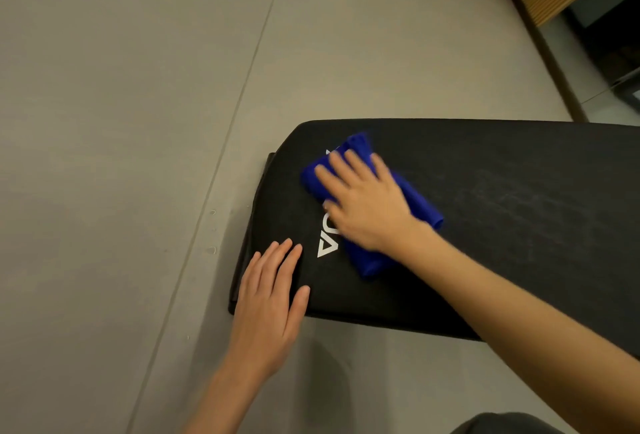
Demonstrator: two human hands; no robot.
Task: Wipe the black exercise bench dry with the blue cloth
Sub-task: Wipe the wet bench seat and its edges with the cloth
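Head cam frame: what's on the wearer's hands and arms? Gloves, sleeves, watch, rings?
Nothing worn. The left hand and right hand are bare, with no gloves and no rings showing. The left forearm and right forearm are bare to the frame edge: no sleeve, watch or band in view.

White lettering (327,248) on the black bench (485,208); partly covered, unreadable.

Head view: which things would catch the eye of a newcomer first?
The bright blue cloth stands out, pressed under the flat right hand near the left end of the black exercise bench. The left hand rests flat on the bench's near corner, beside a white logo partly hidden by the cloth.
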